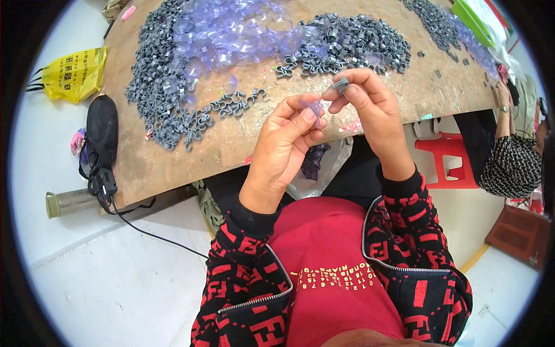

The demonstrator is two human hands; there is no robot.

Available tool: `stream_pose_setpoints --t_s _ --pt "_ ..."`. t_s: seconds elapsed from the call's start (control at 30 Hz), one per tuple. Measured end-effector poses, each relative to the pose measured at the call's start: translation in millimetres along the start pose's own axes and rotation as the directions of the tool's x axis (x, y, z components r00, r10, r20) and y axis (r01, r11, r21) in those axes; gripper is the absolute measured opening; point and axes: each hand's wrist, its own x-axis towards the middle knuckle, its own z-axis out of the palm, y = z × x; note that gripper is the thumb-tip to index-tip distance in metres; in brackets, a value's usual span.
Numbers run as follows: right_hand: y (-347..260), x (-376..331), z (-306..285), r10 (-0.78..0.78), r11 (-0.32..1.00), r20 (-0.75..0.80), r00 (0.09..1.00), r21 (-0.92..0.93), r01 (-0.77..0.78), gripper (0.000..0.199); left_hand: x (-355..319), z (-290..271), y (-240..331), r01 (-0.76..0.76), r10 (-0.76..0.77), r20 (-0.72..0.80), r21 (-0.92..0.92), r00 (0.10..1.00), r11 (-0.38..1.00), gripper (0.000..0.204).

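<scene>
- The left hand (287,133), just past the view's middle toward 12 o'clock, pinches a purple suction cup (315,107) between thumb and fingers.
- The right hand (374,107), toward 2 o'clock, pinches a grey plastic clip (340,85) between thumb and index finger.
- Cup and clip are near each other but apart, both toward 1 o'clock and held above the near edge of the wooden table (173,170); the clip lies at 1 o'clock from the cup.
- A heap of translucent purple suction cups (225,34) spreads over the table at 11 o'clock.
- Grey clips flank that heap: a long pile (153,75) at 10 o'clock and a broader pile (364,43) at 1 o'clock.
- Farther off at 2 o'clock, more grey clips (435,26) lie near a bright green plastic container (474,22).
- At 10 o'clock, beyond the table's side, are a yellow bag (75,75) and a black pouch (102,130); at 9 o'clock lies a clear bottle (78,203) with an olive cap.
- At 3 o'clock stands a red plastic stool (430,146), near a co-worker's black-and-white patterned garment (511,168).
</scene>
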Motion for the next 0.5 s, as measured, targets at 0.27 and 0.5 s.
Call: stream_pose_setpoints --t_s 0.27,0.5 --pt "-9.1 -13.4 12.6 -0.016 0.968 0.054 0.998 -0.248 0.029 0.017 1.0 -1.0 -4.7 0.024 -0.020 0.032 -0.129 0.999 0.991 0.019" --pt "2.6 -10.9 9.6 -0.128 0.901 0.080 0.989 -0.407 0.149 0.019 1.4 -1.6 -8.0 -0.021 0.021 0.001 -0.028 1.000 0.999 0.016"
